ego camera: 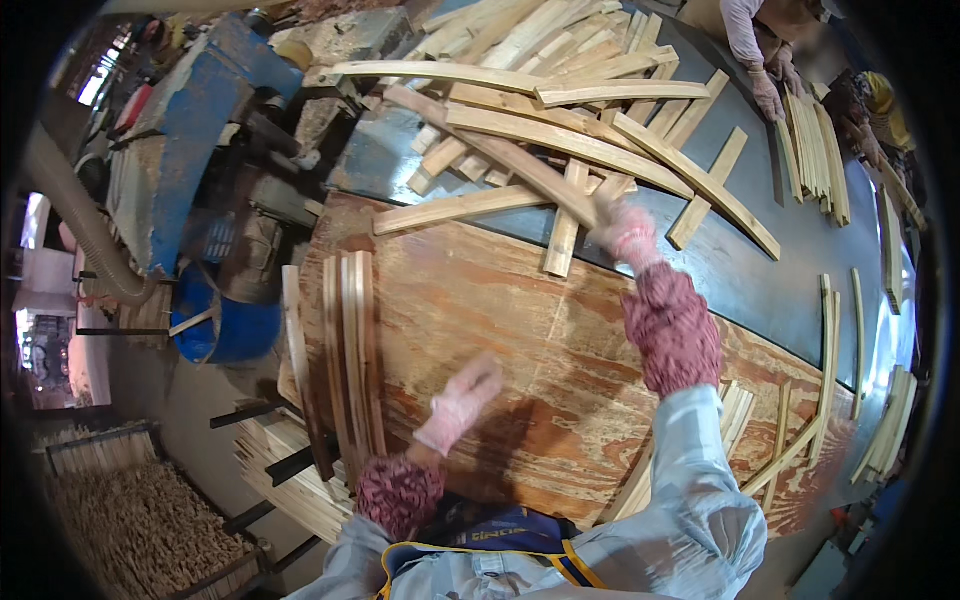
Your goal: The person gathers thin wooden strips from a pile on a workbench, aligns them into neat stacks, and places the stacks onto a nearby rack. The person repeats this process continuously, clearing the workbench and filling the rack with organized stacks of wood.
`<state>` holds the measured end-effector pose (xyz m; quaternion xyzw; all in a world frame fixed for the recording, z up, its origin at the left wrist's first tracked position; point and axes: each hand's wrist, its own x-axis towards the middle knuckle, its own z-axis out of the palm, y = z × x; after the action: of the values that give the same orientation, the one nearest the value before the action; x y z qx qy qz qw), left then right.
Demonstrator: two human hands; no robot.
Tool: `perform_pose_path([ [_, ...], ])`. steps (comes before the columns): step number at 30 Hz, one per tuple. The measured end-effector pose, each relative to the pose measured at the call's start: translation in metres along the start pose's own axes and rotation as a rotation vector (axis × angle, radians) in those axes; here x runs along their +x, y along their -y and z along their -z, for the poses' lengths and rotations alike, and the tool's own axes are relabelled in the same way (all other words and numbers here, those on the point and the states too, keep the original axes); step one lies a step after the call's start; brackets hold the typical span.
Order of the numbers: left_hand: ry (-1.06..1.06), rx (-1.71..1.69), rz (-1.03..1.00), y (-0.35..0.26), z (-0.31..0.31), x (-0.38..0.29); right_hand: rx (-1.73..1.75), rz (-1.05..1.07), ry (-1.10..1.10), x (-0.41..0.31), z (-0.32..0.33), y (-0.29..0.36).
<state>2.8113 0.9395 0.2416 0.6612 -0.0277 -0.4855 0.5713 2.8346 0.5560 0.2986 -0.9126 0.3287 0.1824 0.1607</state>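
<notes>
My right hand [626,229], in a pinkish glove and blurred, is at the near end of a long wooden strip [517,161]; its fingers appear closed around that end. The strip lies slantwise over a heap of wooden strips [525,45] on the dark metal tabletop [795,300]. My left hand [465,394], gloved too, hovers over the plywood board [465,300] with fingers apart and nothing in them. To its left, several strips [356,352] stand side by side at the board's edge. A shorter strip [564,240] juts from the heap onto the plywood.
Across the metal top, a person's gloved hands [772,94] touch a row of strips [814,157]. More strips [825,367] lie at the right. Blue machinery [202,112] and a blue drum [225,330] stand left, above a crate of wood pieces [150,517].
</notes>
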Motion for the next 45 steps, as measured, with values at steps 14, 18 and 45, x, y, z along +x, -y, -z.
perform_pose_path([
  [14, 0.056, -0.609, 0.050, -0.055, -0.040, 0.090, -0.335, -0.168, -0.567, 0.113, -0.030, -0.124],
  [18, -0.035, -0.606, 0.091, -0.035, -0.034, 0.065, -0.174, -0.028, -0.503, 0.107, -0.009, -0.126],
  [45, -0.710, 1.329, -0.577, 0.023, 0.027, -0.116, 1.051, 0.220, 0.436, -0.230, -0.140, 0.040],
])
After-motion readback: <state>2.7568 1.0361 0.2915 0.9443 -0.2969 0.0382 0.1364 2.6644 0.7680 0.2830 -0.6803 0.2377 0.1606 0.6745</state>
